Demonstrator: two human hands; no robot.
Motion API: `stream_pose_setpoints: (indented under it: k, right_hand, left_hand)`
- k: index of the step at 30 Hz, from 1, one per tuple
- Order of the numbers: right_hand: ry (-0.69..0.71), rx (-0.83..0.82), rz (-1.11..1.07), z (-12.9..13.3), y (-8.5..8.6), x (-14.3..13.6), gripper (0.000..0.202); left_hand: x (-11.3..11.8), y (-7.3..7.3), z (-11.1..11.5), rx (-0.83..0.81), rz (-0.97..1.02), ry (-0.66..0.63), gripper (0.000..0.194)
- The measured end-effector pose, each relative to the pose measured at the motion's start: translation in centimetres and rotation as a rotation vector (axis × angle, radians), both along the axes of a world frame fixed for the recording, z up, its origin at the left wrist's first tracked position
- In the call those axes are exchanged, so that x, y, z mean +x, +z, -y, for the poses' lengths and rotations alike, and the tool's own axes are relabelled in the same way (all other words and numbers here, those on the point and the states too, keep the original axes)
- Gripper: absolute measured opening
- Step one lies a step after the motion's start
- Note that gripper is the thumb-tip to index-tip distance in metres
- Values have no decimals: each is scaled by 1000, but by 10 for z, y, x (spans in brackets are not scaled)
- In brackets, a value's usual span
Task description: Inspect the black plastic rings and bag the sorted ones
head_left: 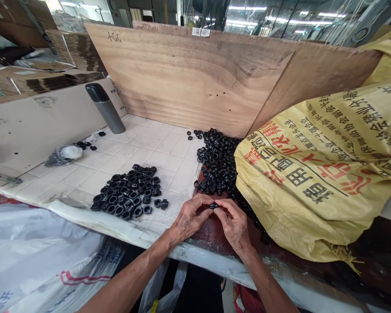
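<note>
Between the fingertips of both hands is a small black plastic fitting (213, 205), partly covered by the fingers. My left hand (193, 216) pinches it from the left, thumb and forefinger closed. From the other side my right hand (233, 221) grips it in the same way. Just beyond the hands lies a heap of loose black fittings (217, 161), spilling toward a yellow sack. Left of my left hand, a spread of black ring-shaped fittings (127, 191) rests on the white tabletop.
A printed yellow woven sack (313, 174) fills the right side. Wooden boards (189, 78) wall off the back. At the left stand a grey flask (106, 108) and a clear plastic bag (65, 154). White sacks (45, 261) hang below the front edge.
</note>
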State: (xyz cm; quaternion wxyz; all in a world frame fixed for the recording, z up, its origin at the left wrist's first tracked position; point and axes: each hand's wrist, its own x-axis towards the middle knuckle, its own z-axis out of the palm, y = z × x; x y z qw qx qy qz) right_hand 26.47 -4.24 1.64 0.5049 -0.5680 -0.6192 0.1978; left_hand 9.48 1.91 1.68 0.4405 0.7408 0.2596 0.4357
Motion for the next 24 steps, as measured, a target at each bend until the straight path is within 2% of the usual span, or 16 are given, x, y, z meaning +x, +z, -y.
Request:
stream_pose_setpoints:
  k: [3, 5, 10, 16, 19, 24]
  right_hand:
    - [2, 15, 32, 0, 1, -1, 15]
    - [-3, 3, 26, 0, 2, -1, 14]
    - [16, 80, 70, -1, 5, -1, 18]
    - [75, 189, 88, -2, 8, -3, 25]
    - [83, 118, 14, -2, 9, -1, 22]
    - [19, -80, -183, -1, 4, 2, 11]
  left_hand:
    - [0, -1, 0, 53, -8, -37, 22]
    - [0, -1, 0, 33, -2, -36, 22]
    - [2, 1, 1, -153, 29, -8, 18]
    - [2, 8, -2, -467, 107, -105, 19]
    - [2, 6, -2, -434, 112, -99, 20]
    - [5, 0, 0, -212, 74, -9, 18]
